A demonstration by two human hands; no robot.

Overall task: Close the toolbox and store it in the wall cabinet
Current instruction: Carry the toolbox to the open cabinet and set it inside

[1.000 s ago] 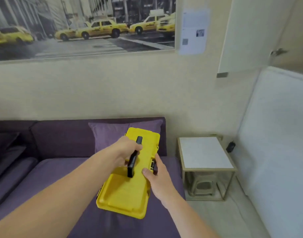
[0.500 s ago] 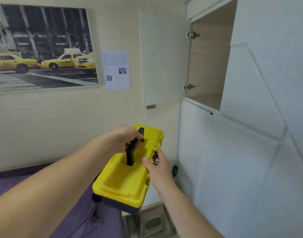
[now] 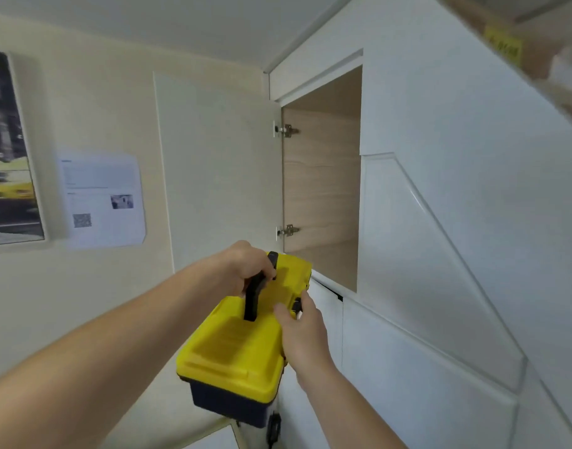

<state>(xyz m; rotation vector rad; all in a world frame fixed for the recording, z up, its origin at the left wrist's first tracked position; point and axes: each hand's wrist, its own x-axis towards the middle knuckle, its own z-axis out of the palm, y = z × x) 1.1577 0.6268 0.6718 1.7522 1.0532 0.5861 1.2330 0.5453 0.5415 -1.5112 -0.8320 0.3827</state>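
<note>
The toolbox (image 3: 236, 354) has a yellow lid and a dark base; its lid is down. I hold it in the air just below and in front of the wall cabinet's opening. My left hand (image 3: 249, 267) grips the black handle on top. My right hand (image 3: 302, 332) presses against the toolbox's right side by the black latch. The wall cabinet (image 3: 321, 189) stands open, showing a bare wooden interior. Its white door (image 3: 219, 170) is swung out to the left on two metal hinges.
White angled panels (image 3: 456, 222) cover the wall right of the cabinet, with a lower white door (image 3: 323, 319) beneath the opening. A paper notice (image 3: 103, 199) and a framed street picture (image 3: 6, 157) hang on the left wall. A small table's corner (image 3: 213, 439) shows below.
The toolbox has been lifted off the purple sofa and carried up and right toward the open cabinet. My view swung from the sofa to the cabinet. Both hands kept their hold.
</note>
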